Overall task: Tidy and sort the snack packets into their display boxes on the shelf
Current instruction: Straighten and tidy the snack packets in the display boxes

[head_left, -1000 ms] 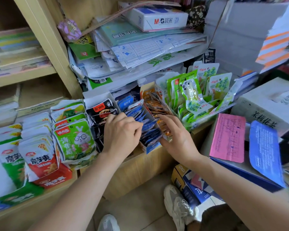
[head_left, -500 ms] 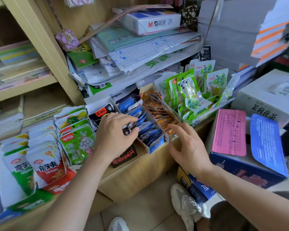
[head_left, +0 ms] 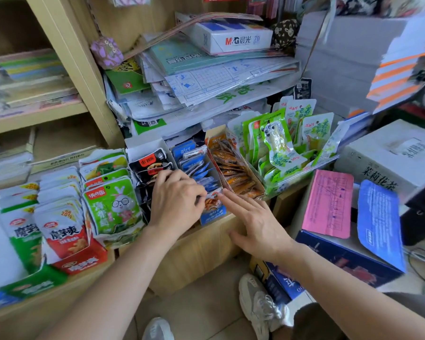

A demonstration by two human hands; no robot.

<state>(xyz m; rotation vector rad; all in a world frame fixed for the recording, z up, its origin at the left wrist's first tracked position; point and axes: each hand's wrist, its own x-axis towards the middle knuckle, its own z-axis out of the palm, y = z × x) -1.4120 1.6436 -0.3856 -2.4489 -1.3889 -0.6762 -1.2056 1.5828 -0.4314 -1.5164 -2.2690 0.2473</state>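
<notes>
Several display boxes stand side by side on the wooden shelf (head_left: pixel 206 244): black packets (head_left: pixel 147 165), blue packets (head_left: pixel 194 163), orange packets (head_left: pixel 233 168) and a clear tray of green packets (head_left: pixel 280 143). My left hand (head_left: pixel 177 200) lies over the black and blue boxes, its fingers curled on a small orange-and-white packet (head_left: pixel 212 202) at the front of the blue box. My right hand (head_left: pixel 255 224) is spread open just to the right, index fingertip touching that packet. Rabbit-print green packets (head_left: pixel 113 204) and red packets (head_left: pixel 64 231) stand further left.
Stacked papers and a white M&G box (head_left: pixel 231 38) are piled behind the snacks. To the right lie a pink sheet (head_left: pixel 329 202) and a blue sheet (head_left: pixel 378 222) on a dark carton, with a white cardboard box (head_left: pixel 390 153) behind. My shoe (head_left: pixel 258 303) is on the floor below.
My left hand slid right from the black packets to the front of the blue box. My right hand rose from the shelf edge, and its fingers have spread toward the same packet.
</notes>
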